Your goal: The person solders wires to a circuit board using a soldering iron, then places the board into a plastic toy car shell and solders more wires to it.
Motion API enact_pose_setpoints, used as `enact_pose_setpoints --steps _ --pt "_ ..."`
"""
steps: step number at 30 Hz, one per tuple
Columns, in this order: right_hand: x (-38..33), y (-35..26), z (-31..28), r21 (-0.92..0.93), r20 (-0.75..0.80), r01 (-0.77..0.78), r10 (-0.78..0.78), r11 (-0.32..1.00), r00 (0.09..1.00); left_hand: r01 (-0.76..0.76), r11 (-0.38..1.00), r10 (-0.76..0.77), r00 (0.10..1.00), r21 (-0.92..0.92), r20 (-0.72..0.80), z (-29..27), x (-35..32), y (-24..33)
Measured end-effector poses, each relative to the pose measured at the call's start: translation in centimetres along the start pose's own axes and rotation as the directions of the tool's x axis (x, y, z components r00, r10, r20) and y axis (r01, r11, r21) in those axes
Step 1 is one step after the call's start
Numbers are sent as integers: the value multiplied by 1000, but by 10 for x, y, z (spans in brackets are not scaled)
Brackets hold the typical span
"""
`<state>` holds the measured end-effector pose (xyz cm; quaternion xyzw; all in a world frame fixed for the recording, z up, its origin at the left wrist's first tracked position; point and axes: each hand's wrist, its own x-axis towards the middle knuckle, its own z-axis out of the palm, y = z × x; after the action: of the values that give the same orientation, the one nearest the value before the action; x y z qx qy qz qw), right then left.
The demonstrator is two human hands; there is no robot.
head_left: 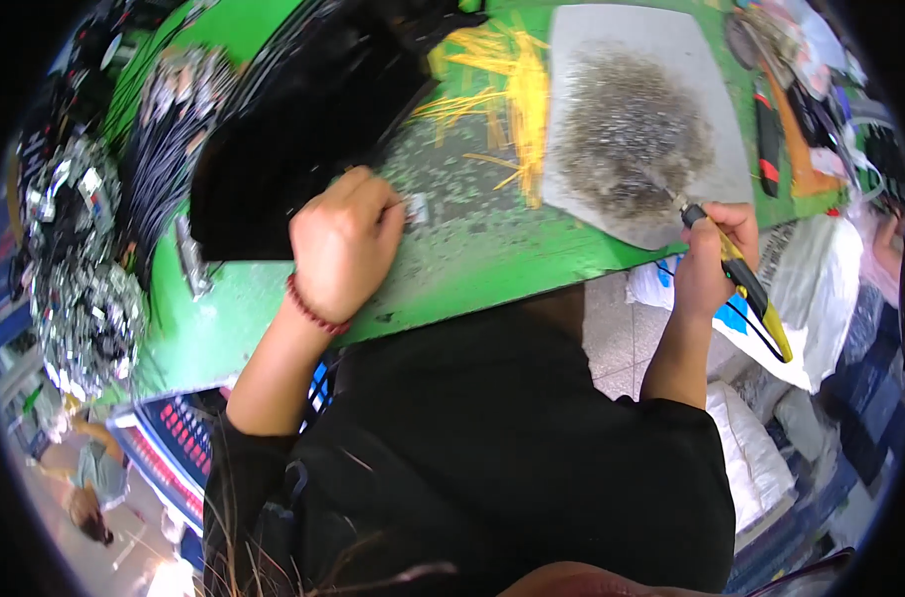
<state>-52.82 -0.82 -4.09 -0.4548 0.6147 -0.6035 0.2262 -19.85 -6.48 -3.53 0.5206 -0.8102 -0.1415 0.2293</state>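
Observation:
My right hand [709, 267] grips a soldering iron [754, 289] with a black and yellow handle. Its metal tip points up and left over a pale grey sheet [627, 22], whose middle is covered with dark, scorched-looking specks. My left hand [341, 239] is closed on the green table [472, 264], beside the lower edge of a large black sheet-like thing [293, 139]. A small whitish piece with a touch of red [416, 208] shows by its thumb side. The curled fingers hide whatever they hold, if anything.
Yellow strips [524, 99] lie between the black thing and the grey sheet. Dark wires [159, 169] and silvery bundles [85, 308] crowd the left. At right are a red-and-black tool [767, 147] and a white bag [825, 284]. Another person [99, 478] shows at lower left.

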Motion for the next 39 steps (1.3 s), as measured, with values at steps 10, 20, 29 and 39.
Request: enact_pose_setpoints --steps 10,20,29,39 --pt "-54 -19 99 296 507 -196 20 935 862 2 1000 -2 1000 -30 -4 3 0 -7" --pt "-60 -9 110 224 468 -104 -14 969 884 -33 999 35 998 -33 61 -1 5 -11" --pt "-58 -8 111 166 496 -78 -15 983 868 -32 999 33 998 -38 49 1 5 -12" --pt "-57 -14 113 134 535 -141 48 981 844 -67 998 68 996 -19 59 0 6 -12"
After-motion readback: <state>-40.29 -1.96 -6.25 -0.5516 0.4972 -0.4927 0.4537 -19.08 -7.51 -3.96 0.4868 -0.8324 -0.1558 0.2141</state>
